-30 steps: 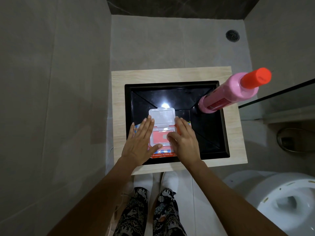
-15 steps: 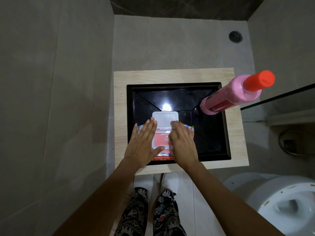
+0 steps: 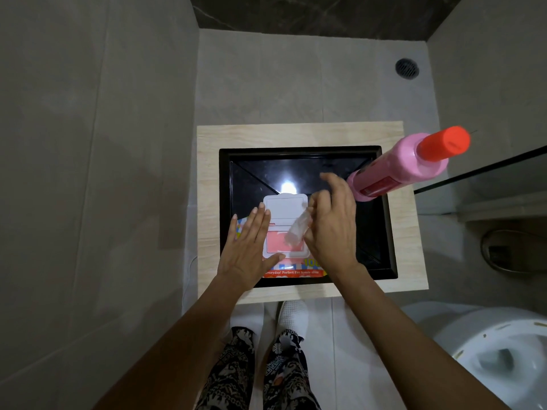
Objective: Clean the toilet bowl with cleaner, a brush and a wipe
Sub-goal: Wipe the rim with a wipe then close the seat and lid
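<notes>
The wipe pack (image 3: 284, 255) lay in the black tray (image 3: 381, 232) on the wooden stand (image 3: 207, 202), its lid (image 3: 284, 206) flipped up. The left hand (image 3: 247, 255) pressed flat on the pack, fingers straight. The right hand (image 3: 333, 226) pinched a wipe (image 3: 299, 227) rising from the opening. The cleaner bottle (image 3: 399, 167) stood at the tray's right corner; the toilet bowl (image 3: 503, 359) sat lower right.

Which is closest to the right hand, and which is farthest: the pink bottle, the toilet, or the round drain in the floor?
From the right hand in the head view:
1. Pink bottle, standing just to the hand's right at the black tray's corner.
2. Toilet, lower right, down on the floor.
3. Floor drain, top right, in the far corner.
</notes>
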Tool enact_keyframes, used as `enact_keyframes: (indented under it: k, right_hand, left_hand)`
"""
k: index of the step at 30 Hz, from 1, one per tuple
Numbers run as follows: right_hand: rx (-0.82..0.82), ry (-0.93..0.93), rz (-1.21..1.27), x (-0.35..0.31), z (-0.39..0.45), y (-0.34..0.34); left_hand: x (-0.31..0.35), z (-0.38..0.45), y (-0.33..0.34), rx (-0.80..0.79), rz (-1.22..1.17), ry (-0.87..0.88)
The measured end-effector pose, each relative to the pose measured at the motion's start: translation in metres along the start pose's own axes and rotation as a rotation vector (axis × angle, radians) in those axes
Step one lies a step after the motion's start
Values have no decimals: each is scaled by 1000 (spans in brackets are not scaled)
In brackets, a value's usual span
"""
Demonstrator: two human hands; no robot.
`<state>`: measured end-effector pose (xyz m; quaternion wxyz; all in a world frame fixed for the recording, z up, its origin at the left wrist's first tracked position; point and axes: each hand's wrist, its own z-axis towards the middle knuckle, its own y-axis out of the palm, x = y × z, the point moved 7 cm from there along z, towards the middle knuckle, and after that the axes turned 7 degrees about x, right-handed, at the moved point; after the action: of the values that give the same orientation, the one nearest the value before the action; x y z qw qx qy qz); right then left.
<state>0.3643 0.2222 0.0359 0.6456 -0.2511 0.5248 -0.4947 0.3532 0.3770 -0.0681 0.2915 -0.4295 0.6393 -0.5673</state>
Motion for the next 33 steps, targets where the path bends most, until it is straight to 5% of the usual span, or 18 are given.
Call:
enact_keyframes:
  k: [8, 13, 21, 33]
  right_hand:
    - [-362, 109, -20, 34, -46, 31]
    - [-412, 13, -149, 33, -56, 44]
    - [-282, -172, -144, 26, -61, 47]
    - [-28, -191, -38, 13, -34, 6]
  left_hand:
    - [3, 1, -1, -18, -57, -8]
    - [2, -1, -2, 4, -78, -15]
    - [6, 1, -7, 39, -51, 2]
    - [9, 7, -4, -3, -34, -20]
